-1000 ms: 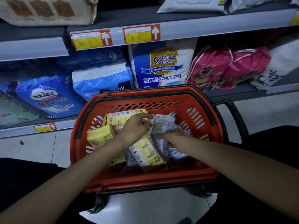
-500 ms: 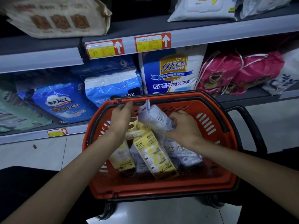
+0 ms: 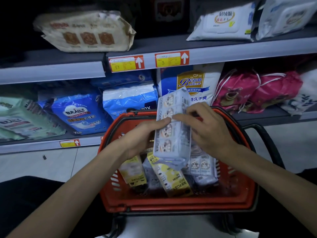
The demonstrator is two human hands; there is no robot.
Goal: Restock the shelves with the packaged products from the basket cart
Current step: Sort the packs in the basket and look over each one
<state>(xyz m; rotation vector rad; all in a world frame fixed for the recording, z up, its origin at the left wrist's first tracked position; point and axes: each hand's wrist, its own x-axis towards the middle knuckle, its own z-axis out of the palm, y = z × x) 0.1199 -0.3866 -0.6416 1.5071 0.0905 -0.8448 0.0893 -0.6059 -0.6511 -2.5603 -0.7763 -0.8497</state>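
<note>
Pale blue packet, long axis upright and leaning slightly away, is held above the red basket cart; the left hand closes on its left edge, the right hand pinches its face. Yellow packets and more pale ones lie below, and the lower shelf behind is crowded with blue bags and pink bags.

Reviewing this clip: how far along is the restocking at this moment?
Early stage. Nothing from the basket can be seen placed yet; whether earlier packs went up cannot be told. In hand: both the left hand and right hand hold one pale blue pack above the red basket. Left: several yellow packs and more pale packs remain inside.
</note>
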